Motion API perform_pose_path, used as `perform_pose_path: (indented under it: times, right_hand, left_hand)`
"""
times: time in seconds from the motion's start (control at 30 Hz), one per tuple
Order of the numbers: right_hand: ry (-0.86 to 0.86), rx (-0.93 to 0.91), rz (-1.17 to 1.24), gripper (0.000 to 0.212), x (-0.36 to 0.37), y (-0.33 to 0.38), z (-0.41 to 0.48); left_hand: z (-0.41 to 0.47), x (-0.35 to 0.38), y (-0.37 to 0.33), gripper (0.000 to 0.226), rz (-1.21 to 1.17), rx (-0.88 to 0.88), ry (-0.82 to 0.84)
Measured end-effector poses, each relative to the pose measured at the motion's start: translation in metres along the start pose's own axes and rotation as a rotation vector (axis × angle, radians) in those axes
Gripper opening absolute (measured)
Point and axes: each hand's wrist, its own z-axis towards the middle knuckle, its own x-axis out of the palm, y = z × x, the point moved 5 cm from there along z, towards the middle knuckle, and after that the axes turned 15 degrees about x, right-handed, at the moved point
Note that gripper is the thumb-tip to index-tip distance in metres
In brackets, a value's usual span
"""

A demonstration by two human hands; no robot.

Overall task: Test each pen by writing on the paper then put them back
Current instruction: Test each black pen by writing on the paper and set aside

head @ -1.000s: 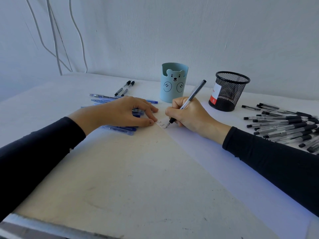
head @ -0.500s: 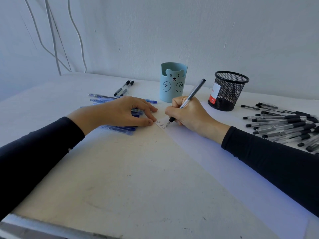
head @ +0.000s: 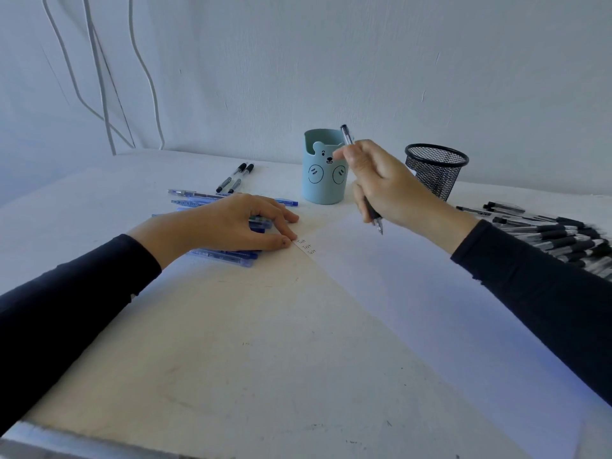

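I observe the right hand [head: 384,183] raised above the table [head: 231,359], its fingers curled around one pen [head: 373,213]. The pen's long axis stands close to upright with a slight lean. Its writing tip points down toward the paper [head: 430,293] and hangs apart from it. Its upper end points up and away from me, showing above the knuckles in front of the blue bear cup [head: 324,180]. The middle of the barrel is hidden inside the grip.

The left hand [head: 238,223] lies flat and relaxed, holding nothing. Its thumb tip touches the far left corner of the paper, and its fingers rest over a row of blue pens [head: 218,255] that lie roughly crosswise to my view.

Just beside that thumb I note three short written lines [head: 306,246] on the paper, each apparently reading "Test".

The two hands are well apart.

The black mesh cup [head: 435,170] stands right of the bear cup, partly behind the right hand. A pile of black pens [head: 556,236] lies at the right edge, beyond the right sleeve. Two black-capped pens [head: 235,177] lie side by side behind the blue ones, both slanting away to the right.
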Motion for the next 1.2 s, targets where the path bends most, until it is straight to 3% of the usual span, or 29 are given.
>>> perform_pose_path:
  times: [0.1, 0.2, 0.27, 0.37, 0.5, 0.7, 0.77, 0.87, 0.97, 1.07, 1.2]
  right_hand:
    - [0.08, -0.047, -0.209, 0.027, -0.001, -0.009, -0.009]
    - [0.171, -0.059, -0.505, 0.04, 0.009, -0.032, -0.028]
    - [0.135, -0.094, -0.54, 0.032, 0.01, -0.042, -0.04]
    - [-0.066, -0.301, -0.544, 0.017, -0.001, -0.04, -0.047]
    - [-0.089, -0.37, -0.508, 0.023, 0.0, -0.046, -0.048]
    - [0.022, -0.205, -0.615, 0.031, 0.007, -0.055, -0.048]
    - [0.055, -0.143, -0.623, 0.031, -0.005, -0.049, -0.049]
    - [-0.121, 0.076, -0.397, 0.028, -0.065, -0.043, -0.042]
    - [-0.38, 0.236, -0.513, 0.034, -0.13, -0.063, -0.029]
    - [-0.388, 0.386, -0.647, 0.017, -0.156, -0.107, -0.022]
    - [-0.353, 0.562, -0.764, 0.043, -0.164, -0.143, -0.018]
  left_hand:
    - [0.0, 0.001, 0.0, 0.016, 0.009, 0.007, 0.004]
    - [0.0, 0.001, 0.0, 0.016, 0.018, 0.013, 0.007]
    - [0.001, 0.001, 0.002, 0.015, 0.019, 0.014, 0.011]
    - [0.0, 0.001, 0.003, 0.014, 0.012, 0.012, 0.007]
    - [0.0, 0.002, 0.005, 0.014, -0.005, 0.002, 0.005]
    - [0.001, 0.001, 0.002, 0.017, 0.022, 0.012, -0.008]
    - [0.0, 0.0, 0.0, 0.042, 0.156, 0.053, 0.024]
    - [0.005, -0.002, -0.01, 0.049, 0.362, 0.154, -0.006]
    - [0.019, 0.003, -0.036, 0.035, 0.296, 0.192, -0.18]
    - [0.035, 0.017, -0.054, 0.03, 0.175, 0.161, -0.273]
    - [0.045, 0.033, -0.058, 0.031, 0.133, 0.114, -0.165]
